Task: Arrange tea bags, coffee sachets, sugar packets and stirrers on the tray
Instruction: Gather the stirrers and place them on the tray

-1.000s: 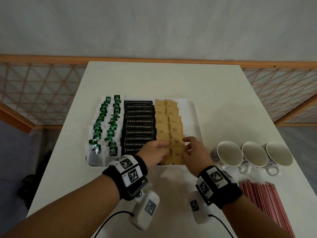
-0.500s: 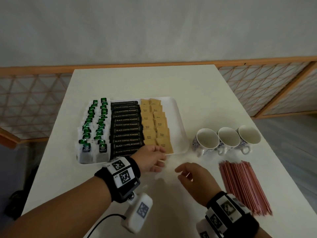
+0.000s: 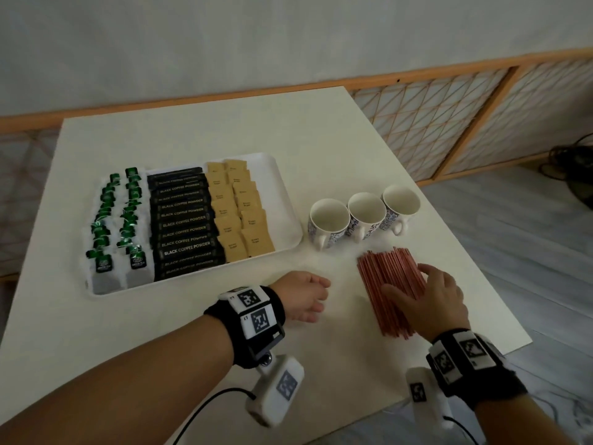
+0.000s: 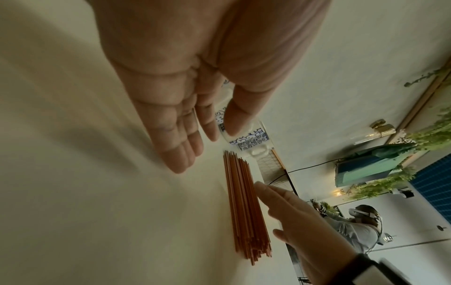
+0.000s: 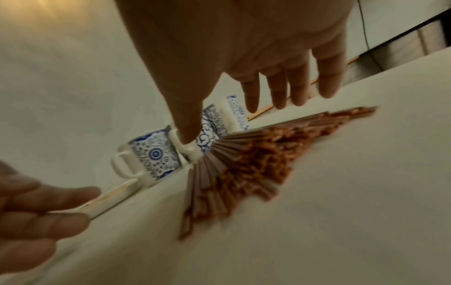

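Observation:
A white tray (image 3: 290, 200) holds two rows of green tea bags (image 3: 118, 220), a row of black coffee sachets (image 3: 184, 220) and two rows of brown sugar packets (image 3: 240, 210). A pile of red stirrers (image 3: 390, 277) lies on the table right of the tray. My right hand (image 3: 423, 290) is spread over the pile's near half with straight fingers, holding nothing; I cannot tell if it touches. In the right wrist view the fingers (image 5: 275, 90) hang above the stirrers (image 5: 263, 152). My left hand (image 3: 305, 293) hovers empty between tray and stirrers, its fingers (image 4: 180, 150) straight.
Three blue-patterned white cups (image 3: 362, 216) stand in a row just beyond the stirrers, right of the tray. The table's right edge (image 3: 500, 300) runs close beside the stirrer pile. A wooden lattice screen stands behind the table.
Both hands have left the sugar packets on the tray. The right hand swung right onto the stirrer pile; the left drew back to the table in front of the tray.

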Available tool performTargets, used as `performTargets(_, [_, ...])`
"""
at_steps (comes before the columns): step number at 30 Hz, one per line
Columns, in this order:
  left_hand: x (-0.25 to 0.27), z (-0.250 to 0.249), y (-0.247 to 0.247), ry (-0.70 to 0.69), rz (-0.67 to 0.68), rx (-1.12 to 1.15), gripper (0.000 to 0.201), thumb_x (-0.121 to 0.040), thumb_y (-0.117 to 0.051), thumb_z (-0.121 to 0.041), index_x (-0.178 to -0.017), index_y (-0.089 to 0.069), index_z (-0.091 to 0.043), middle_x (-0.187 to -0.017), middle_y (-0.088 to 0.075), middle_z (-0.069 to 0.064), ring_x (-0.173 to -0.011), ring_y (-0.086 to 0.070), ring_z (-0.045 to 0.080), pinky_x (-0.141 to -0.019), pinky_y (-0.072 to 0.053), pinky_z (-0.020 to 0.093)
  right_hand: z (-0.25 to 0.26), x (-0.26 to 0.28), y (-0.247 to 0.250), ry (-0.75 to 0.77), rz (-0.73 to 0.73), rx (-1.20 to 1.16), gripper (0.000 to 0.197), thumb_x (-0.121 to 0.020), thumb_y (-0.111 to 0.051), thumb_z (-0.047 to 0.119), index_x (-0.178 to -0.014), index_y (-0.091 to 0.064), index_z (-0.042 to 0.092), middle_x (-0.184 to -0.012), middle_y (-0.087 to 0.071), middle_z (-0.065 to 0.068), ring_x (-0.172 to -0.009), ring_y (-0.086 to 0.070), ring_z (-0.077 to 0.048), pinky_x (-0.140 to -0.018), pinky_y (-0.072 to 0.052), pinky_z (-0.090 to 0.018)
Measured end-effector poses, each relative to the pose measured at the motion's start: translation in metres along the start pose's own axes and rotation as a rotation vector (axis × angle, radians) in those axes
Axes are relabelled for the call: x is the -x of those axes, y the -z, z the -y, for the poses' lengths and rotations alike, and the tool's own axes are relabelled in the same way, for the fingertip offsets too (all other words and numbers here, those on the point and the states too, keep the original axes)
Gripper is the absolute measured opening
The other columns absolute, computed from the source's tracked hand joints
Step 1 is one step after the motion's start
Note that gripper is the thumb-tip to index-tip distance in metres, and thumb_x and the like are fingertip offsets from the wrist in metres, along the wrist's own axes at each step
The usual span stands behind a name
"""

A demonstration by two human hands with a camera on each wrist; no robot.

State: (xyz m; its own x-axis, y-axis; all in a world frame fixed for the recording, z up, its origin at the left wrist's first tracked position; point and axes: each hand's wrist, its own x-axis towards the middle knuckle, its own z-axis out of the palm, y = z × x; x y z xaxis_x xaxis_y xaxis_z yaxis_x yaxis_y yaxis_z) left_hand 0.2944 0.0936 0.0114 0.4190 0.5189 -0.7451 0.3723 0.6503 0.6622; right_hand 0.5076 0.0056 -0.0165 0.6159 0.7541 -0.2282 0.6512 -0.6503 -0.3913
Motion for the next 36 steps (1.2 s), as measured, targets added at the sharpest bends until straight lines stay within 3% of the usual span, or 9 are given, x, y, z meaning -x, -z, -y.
performTargets(4, [0.001, 0.006, -0.004, 0.007, -0.012, 0.007, 0.016, -0.093, -0.049, -0.004, -0.106, -0.052, -0.013, -0.082, -0.052, 0.000, -0.065, -0.050, 0.011, -0.062, -0.047, 0.026, 0.003, -0.003, -0.018, 0.042, 0.139, 0.204, 0.124, -0.053, -0.060, 0.083, -0.146, -0.007, 0.020, -0.151, -0.017, -0.007, -0.139, -0.018, -0.028, -0.108, -0.025, -0.052])
performTargets(6, [0.002, 0.008, -0.003, 0.000, -0.023, 0.014, 0.017, -0.094, -0.048, -0.004, -0.108, -0.051, -0.013, -0.082, -0.051, 0.000, -0.066, -0.049, 0.011, -0.062, -0.046, 0.026, 0.007, 0.000, -0.029, 0.082, 0.188, 0.249, 0.122, -0.060, -0.058, 0.080, -0.148, 0.004, 0.023, -0.156, 0.000, -0.009, -0.143, -0.003, -0.031, -0.113, -0.016, -0.051])
performTargets(9, [0.006, 0.014, 0.004, -0.008, -0.052, 0.030, 0.017, -0.094, -0.048, -0.006, -0.109, -0.052, -0.012, -0.086, -0.052, 0.001, -0.070, -0.050, 0.012, -0.064, -0.047, 0.026, 0.014, 0.009, -0.038, 0.169, 0.236, 0.233, 0.100, -0.082, -0.050, 0.065, -0.149, 0.011, 0.023, -0.157, 0.011, -0.012, -0.145, 0.008, -0.032, -0.116, -0.006, -0.049])
performTargets(15, [0.018, 0.029, 0.028, -0.089, -0.146, 0.021, 0.016, -0.093, -0.052, -0.011, -0.108, -0.058, -0.016, -0.093, -0.056, 0.003, -0.077, -0.055, 0.011, -0.068, -0.052, 0.024, 0.032, 0.039, -0.054, 0.387, 0.326, 0.275, 0.084, -0.092, -0.042, 0.053, -0.149, 0.013, 0.025, -0.156, 0.018, -0.010, -0.144, 0.014, -0.032, -0.116, -0.001, -0.047])
performTargets(20, [0.027, 0.041, 0.056, -0.298, -0.277, -0.230, 0.016, -0.087, -0.061, -0.012, -0.094, -0.059, -0.027, -0.104, -0.061, -0.002, -0.087, -0.056, 0.005, -0.075, -0.045, 0.018, 0.062, 0.058, -0.069, 0.588, 0.438, 0.336, 0.085, -0.093, -0.041, 0.052, -0.146, 0.021, 0.028, -0.155, 0.024, -0.009, -0.144, 0.019, -0.032, -0.116, 0.004, -0.047])
performTargets(25, [0.043, 0.039, 0.092, -0.394, -0.361, -0.596, 0.034, -0.081, -0.067, -0.016, -0.107, -0.054, -0.032, -0.122, -0.047, -0.005, -0.115, -0.044, 0.008, -0.094, -0.034, 0.019, 0.099, 0.068, -0.086, 0.816, 0.499, 0.403, 0.084, -0.092, -0.042, 0.050, -0.148, 0.017, 0.026, -0.156, 0.021, -0.011, -0.144, 0.018, -0.032, -0.116, 0.005, -0.046])
performTargets(29, [0.052, 0.047, 0.120, -0.347, -0.371, -0.874, 0.064, -0.075, -0.069, -0.020, -0.134, -0.045, -0.025, -0.139, -0.039, -0.002, -0.129, -0.036, 0.014, -0.107, -0.030, 0.024, 0.128, 0.073, -0.101, 1.019, 0.524, 0.451, 0.086, -0.088, -0.047, 0.051, -0.150, 0.008, 0.025, -0.158, 0.011, -0.012, -0.145, 0.008, -0.034, -0.116, 0.000, -0.048])
performTargets(32, [0.060, 0.059, 0.133, -0.337, -0.313, -1.012, 0.080, -0.073, -0.072, -0.024, -0.143, -0.033, -0.021, -0.146, -0.034, -0.001, -0.134, -0.031, 0.016, -0.110, -0.025, 0.025, 0.148, 0.077, -0.108, 1.133, 0.575, 0.479, 0.085, -0.089, -0.052, 0.046, -0.151, 0.004, 0.026, -0.158, 0.011, -0.009, -0.145, 0.009, -0.031, -0.116, 0.002, -0.047])
performTargets(36, [0.067, 0.080, 0.144, -0.396, -0.249, -1.095, 0.094, -0.064, -0.079, -0.040, -0.142, -0.030, -0.024, -0.140, -0.037, -0.004, -0.130, -0.032, 0.014, -0.110, -0.027, 0.027, 0.167, 0.077, -0.113, 1.196, 0.686, 0.457, 0.082, -0.088, -0.056, 0.042, -0.151, -0.006, 0.026, -0.159, 0.007, -0.003, -0.146, 0.010, -0.026, -0.116, 0.005, -0.042])
